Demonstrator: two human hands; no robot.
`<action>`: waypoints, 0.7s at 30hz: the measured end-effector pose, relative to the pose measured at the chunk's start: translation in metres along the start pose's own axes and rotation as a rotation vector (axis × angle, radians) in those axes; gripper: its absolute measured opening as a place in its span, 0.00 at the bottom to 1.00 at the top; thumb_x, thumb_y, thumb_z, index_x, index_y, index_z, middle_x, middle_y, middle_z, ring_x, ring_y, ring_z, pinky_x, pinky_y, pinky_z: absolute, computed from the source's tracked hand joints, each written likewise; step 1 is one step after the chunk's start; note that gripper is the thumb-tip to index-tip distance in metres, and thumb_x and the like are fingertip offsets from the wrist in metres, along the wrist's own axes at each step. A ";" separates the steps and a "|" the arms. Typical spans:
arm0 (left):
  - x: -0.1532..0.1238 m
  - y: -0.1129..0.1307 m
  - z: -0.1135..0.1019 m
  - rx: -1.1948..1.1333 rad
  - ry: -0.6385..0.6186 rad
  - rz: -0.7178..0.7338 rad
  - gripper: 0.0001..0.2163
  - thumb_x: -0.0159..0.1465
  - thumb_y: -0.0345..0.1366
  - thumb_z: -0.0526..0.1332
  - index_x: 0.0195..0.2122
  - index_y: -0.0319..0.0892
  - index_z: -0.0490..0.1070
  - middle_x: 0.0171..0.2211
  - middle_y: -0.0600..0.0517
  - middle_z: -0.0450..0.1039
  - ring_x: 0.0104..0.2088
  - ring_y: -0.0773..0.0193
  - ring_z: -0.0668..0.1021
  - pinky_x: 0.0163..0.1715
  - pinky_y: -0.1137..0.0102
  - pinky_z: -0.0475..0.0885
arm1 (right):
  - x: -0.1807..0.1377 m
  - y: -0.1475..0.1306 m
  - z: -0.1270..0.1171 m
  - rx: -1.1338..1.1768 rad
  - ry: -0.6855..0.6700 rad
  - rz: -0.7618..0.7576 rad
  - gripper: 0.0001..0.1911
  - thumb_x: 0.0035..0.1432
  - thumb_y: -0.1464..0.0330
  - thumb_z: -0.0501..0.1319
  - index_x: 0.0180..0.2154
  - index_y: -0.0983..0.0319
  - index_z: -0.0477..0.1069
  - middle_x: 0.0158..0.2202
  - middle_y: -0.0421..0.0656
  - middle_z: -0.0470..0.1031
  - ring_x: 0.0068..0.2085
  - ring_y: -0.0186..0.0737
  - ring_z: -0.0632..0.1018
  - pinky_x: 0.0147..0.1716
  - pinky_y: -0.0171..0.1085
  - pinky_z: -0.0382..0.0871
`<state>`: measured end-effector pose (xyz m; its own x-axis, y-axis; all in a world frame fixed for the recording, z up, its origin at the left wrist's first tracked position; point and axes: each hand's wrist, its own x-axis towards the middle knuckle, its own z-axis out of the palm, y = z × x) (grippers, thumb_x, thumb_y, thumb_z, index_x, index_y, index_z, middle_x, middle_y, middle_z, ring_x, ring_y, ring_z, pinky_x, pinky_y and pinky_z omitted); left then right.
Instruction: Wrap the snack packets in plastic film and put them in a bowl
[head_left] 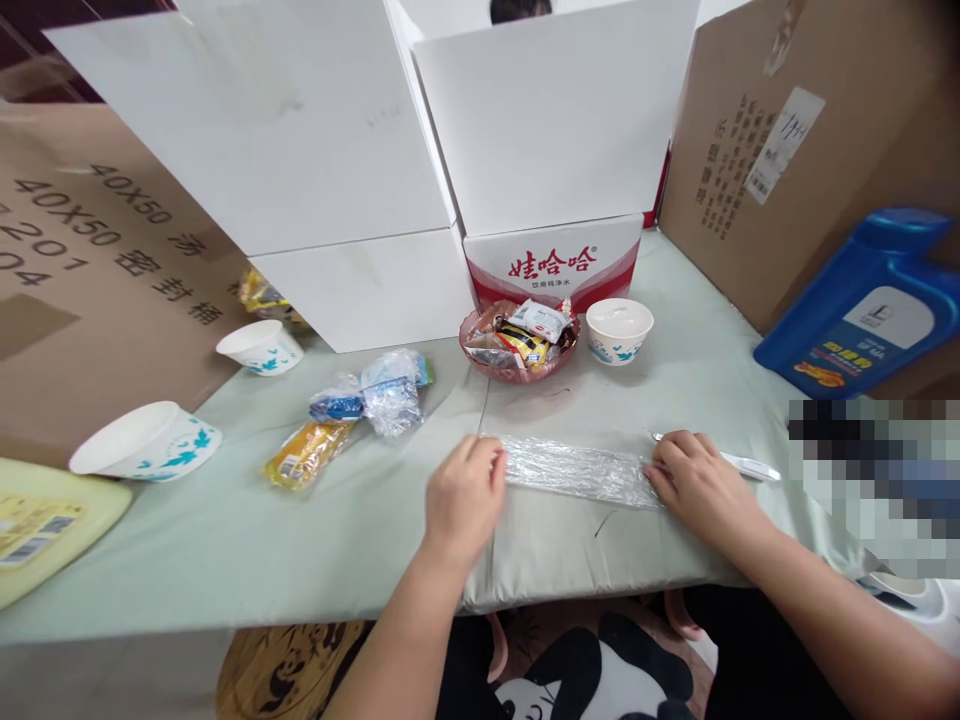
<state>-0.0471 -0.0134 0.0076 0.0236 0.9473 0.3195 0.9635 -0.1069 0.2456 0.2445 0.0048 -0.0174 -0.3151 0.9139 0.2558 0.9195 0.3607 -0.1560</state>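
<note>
A long, crinkled strip of clear plastic film lies flat on the cloth, stretched between my two hands. At its left end my left hand is closed, thumb and fingertips pinching the edge. My right hand grips the other end with curled fingers pressed down near the table. A white, slim cutter-like tool lies partly behind my right hand, its middle hidden and a thin metal tip showing past the fingers. Left of my hands are packets bundled in clear plastic and a yellow packet.
A pink glass bowl of wrapped snacks and a paper bowl stand ahead. Two more paper bowls are at left. White boxes and cardboard cartons wall the table. A blue bottle leans at right.
</note>
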 end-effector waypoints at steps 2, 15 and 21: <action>-0.008 0.017 0.003 -0.098 -0.090 0.199 0.09 0.68 0.32 0.53 0.43 0.44 0.72 0.41 0.49 0.74 0.42 0.59 0.75 0.43 0.65 0.71 | -0.002 -0.001 -0.002 0.157 -0.031 0.043 0.05 0.60 0.68 0.53 0.31 0.59 0.64 0.36 0.46 0.73 0.34 0.43 0.74 0.36 0.42 0.68; -0.032 0.050 0.012 -0.364 -0.564 0.773 0.26 0.61 0.26 0.55 0.60 0.53 0.60 0.62 0.55 0.64 0.63 0.56 0.61 0.60 0.56 0.56 | -0.024 -0.009 -0.051 1.822 -0.799 -0.193 0.21 0.56 0.56 0.65 0.46 0.63 0.69 0.39 0.48 0.78 0.34 0.38 0.81 0.25 0.30 0.72; -0.029 0.058 0.008 -0.381 -0.592 0.746 0.24 0.63 0.25 0.53 0.60 0.52 0.62 0.54 0.54 0.73 0.58 0.59 0.66 0.59 0.61 0.57 | 0.007 -0.013 -0.025 2.018 -0.517 0.158 0.28 0.57 0.51 0.62 0.53 0.61 0.68 0.54 0.52 0.73 0.56 0.48 0.73 0.53 0.44 0.68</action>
<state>0.0099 -0.0447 0.0051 0.8092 0.5866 0.0323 0.5032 -0.7205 0.4770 0.2358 0.0023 0.0101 -0.6276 0.7778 -0.0337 -0.4286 -0.3814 -0.8190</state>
